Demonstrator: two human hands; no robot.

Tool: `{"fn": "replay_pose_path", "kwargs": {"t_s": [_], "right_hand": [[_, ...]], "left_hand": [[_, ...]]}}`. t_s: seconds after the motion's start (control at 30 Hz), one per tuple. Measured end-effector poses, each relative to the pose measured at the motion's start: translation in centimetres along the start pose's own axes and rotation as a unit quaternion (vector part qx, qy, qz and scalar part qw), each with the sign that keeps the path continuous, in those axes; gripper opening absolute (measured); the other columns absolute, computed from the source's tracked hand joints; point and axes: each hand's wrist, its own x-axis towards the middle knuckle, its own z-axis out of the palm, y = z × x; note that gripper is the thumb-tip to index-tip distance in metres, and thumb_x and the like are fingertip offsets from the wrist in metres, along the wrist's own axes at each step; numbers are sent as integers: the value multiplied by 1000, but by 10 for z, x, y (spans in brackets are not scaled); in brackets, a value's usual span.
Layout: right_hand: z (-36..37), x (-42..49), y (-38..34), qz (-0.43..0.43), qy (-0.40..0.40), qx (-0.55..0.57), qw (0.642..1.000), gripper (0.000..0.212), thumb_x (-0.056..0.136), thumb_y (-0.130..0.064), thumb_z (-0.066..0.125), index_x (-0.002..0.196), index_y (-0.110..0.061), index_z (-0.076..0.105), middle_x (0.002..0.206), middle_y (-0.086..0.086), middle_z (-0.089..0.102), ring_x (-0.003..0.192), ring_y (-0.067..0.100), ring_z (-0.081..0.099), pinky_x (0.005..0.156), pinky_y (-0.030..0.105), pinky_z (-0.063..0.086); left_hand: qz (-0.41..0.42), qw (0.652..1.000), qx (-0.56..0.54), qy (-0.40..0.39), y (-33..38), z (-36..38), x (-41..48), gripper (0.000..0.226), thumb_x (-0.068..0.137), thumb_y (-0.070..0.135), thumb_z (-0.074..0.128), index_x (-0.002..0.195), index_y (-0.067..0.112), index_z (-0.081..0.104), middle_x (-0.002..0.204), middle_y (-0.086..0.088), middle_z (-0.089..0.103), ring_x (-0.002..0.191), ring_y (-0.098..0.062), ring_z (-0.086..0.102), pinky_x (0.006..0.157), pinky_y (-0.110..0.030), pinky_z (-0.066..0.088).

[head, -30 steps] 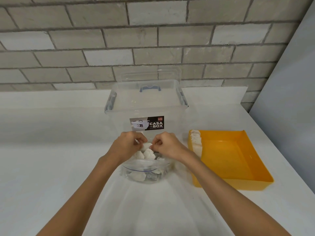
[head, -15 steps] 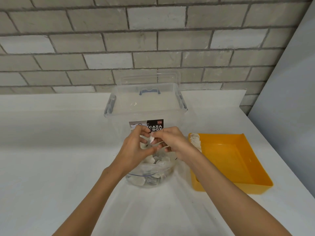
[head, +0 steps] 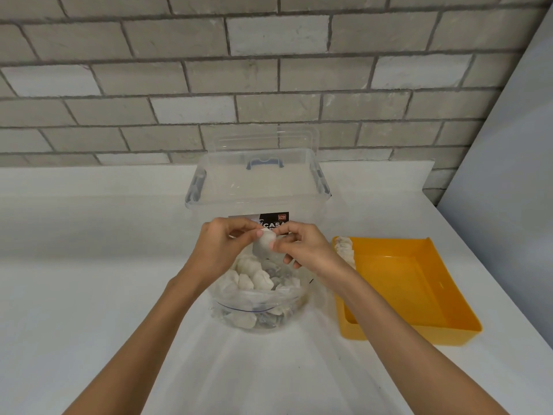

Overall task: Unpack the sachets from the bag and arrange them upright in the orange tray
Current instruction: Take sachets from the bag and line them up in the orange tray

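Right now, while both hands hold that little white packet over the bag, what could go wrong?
The packet is only pinched between the left hand and right hand, so it might slip back into the bag. The bag is soft and full; a bump could spill it. The row of packets in the tray stands along one wall; a careless push could topple it.
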Motion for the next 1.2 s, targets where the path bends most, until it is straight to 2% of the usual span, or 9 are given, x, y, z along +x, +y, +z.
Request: {"fn": "replay_pose_path", "kwargs": {"t_s": [0.1, 0.2, 0.37, 0.43, 0.53, 0.7, 0.9, 1.07, 1.2], "right_hand": [[2, -1, 3, -35, -2, 15, 999, 6, 83, -19, 72, 87, -15, 69, 70, -5, 62, 53, 9, 57, 50, 22, 41], [3, -2, 4, -45, 0, 45, 998, 13, 83, -18, 73, 91, -8, 70, 70, -1, 61, 55, 11, 59, 51, 21, 41], [3, -3, 5, -43, -7, 45, 998, 10, 82, -16, 74, 89, -13, 69, 69, -3, 62, 54, 10, 59, 49, 18, 43], [5, -2, 8, -29, -6, 1, 1000, 10, 80, -16, 75, 86, -17, 67, 69, -3, 64, 54, 10, 59, 48, 18, 43], [9, -3, 17, -19, -18, -90, 996, 13, 76, -18, 78, 83, -12, 69, 67, -4, 66, 52, 4, 59, 47, 11, 40], [15, -5, 24, -33, -61, -197, 978, 15, 74, -20, 79, 82, -8, 74, 63, -12, 63, 57, -4, 56, 53, 4, 40], [6, -6, 15, -44, -46, -188, 980, 6, 79, -12, 72, 84, -10, 69, 72, 8, 71, 54, 8, 62, 58, 13, 46], [-19, -12, 0, -74, -13, -172, 982, 16, 83, -13, 67, 94, -23, 60, 67, 1, 69, 56, 5, 65, 61, 21, 45], [-46, -22, -12, -84, 12, -163, 983, 14, 87, -12, 62, 90, -23, 69, 68, 2, 70, 64, 8, 68, 65, 18, 45]], "left_hand": [[19, 1000, 7, -6, 8, -3, 1, 11, 81, 25, 73, 92, 27, 76, 92, 11, 72, 86, -4, 66, 79, -17, 51], [41, 999, 26, -7, 14, -4, 1, 18, 80, 25, 75, 95, 36, 72, 91, 12, 70, 79, -2, 63, 71, -13, 50], [42, 999, 31, 5, 11, -2, -1, 7, 81, 22, 73, 84, 28, 74, 83, 9, 73, 76, -2, 64, 72, -11, 49], [32, 999, 41, 0, 4, -1, -2, 6, 82, 22, 74, 82, 29, 74, 82, 10, 73, 77, -3, 66, 74, -13, 50], [-5, 998, 64, 5, -8, -2, -2, 3, 82, 26, 73, 84, 28, 76, 82, 12, 73, 82, -5, 67, 77, -19, 51], [-10, 997, 77, 14, -16, -6, -4, 5, 82, 25, 73, 85, 24, 77, 82, 21, 68, 77, 0, 63, 67, -4, 42], [-2, 997, 73, 26, -12, -6, -3, 4, 81, 22, 74, 84, 22, 77, 80, 21, 65, 73, -3, 60, 66, -3, 41], [1, 999, 40, 17, -5, -1, 1, 3, 81, 23, 74, 82, 25, 76, 85, 18, 68, 76, -12, 63, 67, -5, 44], [7, 1000, 18, -1, 5, 11, 8, 7, 81, 24, 74, 81, 31, 74, 91, 13, 70, 81, -13, 64, 69, -6, 44]]}}
